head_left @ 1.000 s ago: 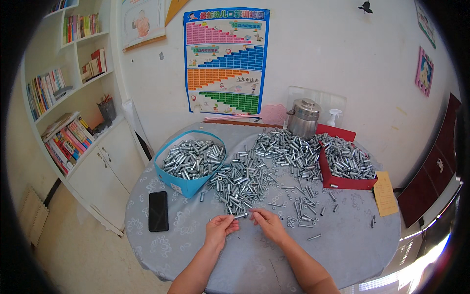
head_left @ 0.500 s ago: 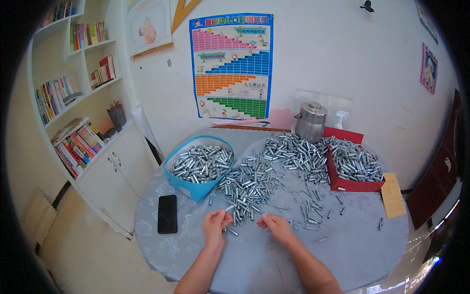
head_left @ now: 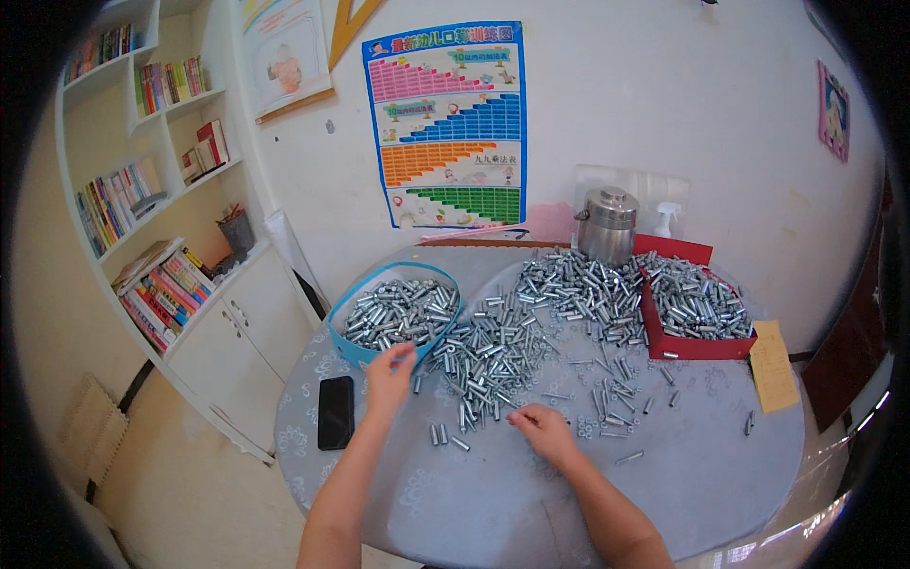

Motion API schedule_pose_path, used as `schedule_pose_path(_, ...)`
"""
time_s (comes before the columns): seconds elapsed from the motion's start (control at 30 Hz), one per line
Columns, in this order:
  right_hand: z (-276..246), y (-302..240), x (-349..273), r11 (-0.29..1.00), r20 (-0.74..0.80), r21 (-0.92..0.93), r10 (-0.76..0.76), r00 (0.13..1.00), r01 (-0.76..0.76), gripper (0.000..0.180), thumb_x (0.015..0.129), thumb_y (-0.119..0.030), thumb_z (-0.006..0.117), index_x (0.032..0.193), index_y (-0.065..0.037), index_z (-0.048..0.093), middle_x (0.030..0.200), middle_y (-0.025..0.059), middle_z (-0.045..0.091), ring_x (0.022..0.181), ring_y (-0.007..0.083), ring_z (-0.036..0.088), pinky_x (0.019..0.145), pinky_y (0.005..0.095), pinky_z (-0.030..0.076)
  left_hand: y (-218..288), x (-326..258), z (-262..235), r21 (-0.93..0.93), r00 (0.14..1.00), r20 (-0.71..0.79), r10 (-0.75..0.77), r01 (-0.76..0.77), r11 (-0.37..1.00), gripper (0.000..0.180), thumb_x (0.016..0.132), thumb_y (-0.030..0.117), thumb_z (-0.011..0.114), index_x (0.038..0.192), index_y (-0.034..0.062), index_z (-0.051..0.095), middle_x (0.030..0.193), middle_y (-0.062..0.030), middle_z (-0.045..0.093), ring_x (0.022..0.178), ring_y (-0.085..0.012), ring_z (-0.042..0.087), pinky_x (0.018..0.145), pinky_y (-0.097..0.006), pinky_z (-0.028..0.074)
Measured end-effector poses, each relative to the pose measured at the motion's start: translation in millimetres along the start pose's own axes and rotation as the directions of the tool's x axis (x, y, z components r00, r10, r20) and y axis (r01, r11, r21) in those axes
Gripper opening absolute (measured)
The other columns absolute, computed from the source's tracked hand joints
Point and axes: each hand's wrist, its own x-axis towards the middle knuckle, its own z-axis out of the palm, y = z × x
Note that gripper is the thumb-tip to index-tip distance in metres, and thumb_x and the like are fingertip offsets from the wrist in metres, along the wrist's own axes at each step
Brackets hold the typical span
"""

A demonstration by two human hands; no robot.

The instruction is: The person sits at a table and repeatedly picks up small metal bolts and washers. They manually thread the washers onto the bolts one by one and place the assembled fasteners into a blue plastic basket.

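Note:
My left hand [head_left: 389, 375] is at the near rim of a light-blue box [head_left: 351, 351] heaped with silvery metal sleeves [head_left: 403, 313]. Its fingers stretch over the rim, and nothing shows in them. My right hand [head_left: 542, 433] rests near the front of a loose pile of metal bolts and sleeves [head_left: 493, 356]. The fingertips of that hand are pressed together; whatever they hold is too small to make out. A few short sleeves [head_left: 443, 434] stand or lie on the tablecloth between my two arms.
A black phone [head_left: 336, 412] lies left of my left forearm. At the right stands a red box [head_left: 701, 348] full of metal pieces, by a yellowish paper [head_left: 774, 368]. Behind are a steel pot [head_left: 608, 228] and a spray bottle [head_left: 666, 218]. Small nuts and bolts [head_left: 611, 408] lie scattered rightward.
My left hand has moved up and left from the pile's front to the blue box, and the sleeve it pinched no longer shows. My right hand has stayed nearly in place.

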Motion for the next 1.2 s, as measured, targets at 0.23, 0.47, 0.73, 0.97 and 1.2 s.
schedule_pose_path(0.23,10.1,-5.1,-2.6,0.904,-0.018,-0.271,-0.348,0.937,0.331,0.013,0.077,-0.017,0.058,0.084,-0.007,0.063,0.088,0.0098,0.061,0.085,0.0278,0.055,0.076,0.0354,0.044,-24.1,-57.7,13.9,0.189,0.970,0.242,0.034,-0.082,0.979,0.016,0.070,0.015,0.065,0.078,0.0006,0.063,0.073,-0.0115,0.062,0.069,-0.0212,0.057,0.062,-0.030,0.045)
schedule_pose_path(0.47,8.0,0.3,-1.4,0.893,0.004,-0.301,-0.348,0.937,0.333,0.013,0.075,-0.013,0.059,0.085,-0.006,0.062,0.091,0.0096,0.060,0.089,0.0276,0.054,0.079,0.0354,0.042,1.8,-84.6,40.3,0.434,0.941,0.334,-0.057,-0.100,0.895,0.025,0.067,0.023,0.068,0.071,-0.0008,0.061,0.065,-0.0142,0.060,0.060,-0.0279,0.057,0.055,-0.036,0.045)
schedule_pose_path(0.73,10.3,3.0,-3.7,0.883,0.017,-0.297,-0.375,0.927,0.362,0.015,0.074,-0.012,0.059,0.087,-0.007,0.062,0.092,0.0092,0.059,0.090,0.0271,0.053,0.079,0.0351,0.042,10.4,-1.6,10.4,0.266,0.999,-0.044,0.009,0.003,0.964,0.024,0.069,0.015,0.066,0.085,-0.0012,0.060,0.067,-0.0120,0.061,0.057,-0.0204,0.057,0.054,-0.031,0.045)
schedule_pose_path(0.97,12.0,-7.0,-4.4,0.753,0.179,-0.423,-0.476,0.861,0.504,0.027,0.072,-0.013,0.059,0.099,-0.011,0.059,0.104,0.0089,0.055,0.095,0.0276,0.051,0.079,0.0367,0.042,26.2,11.0,8.3,0.239,0.978,0.095,0.186,-0.204,0.949,0.032,0.070,0.013,0.065,0.098,-0.0012,0.059,0.080,-0.0119,0.062,0.066,-0.0215,0.058,0.060,-0.031,0.046)
schedule_pose_path(1.2,19.1,-4.7,-1.6,0.750,0.142,-0.442,-0.484,0.864,0.492,0.019,0.070,-0.014,0.059,0.087,-0.005,0.062,0.092,0.0093,0.058,0.089,0.0262,0.053,0.078,0.0370,0.042,-9.4,-48.1,28.9,0.290,0.896,0.426,0.124,-0.266,0.919,0.017,0.069,0.011,0.064,0.084,0.0028,0.063,0.083,-0.0109,0.062,0.081,-0.0280,0.055,0.074,-0.035,0.043)
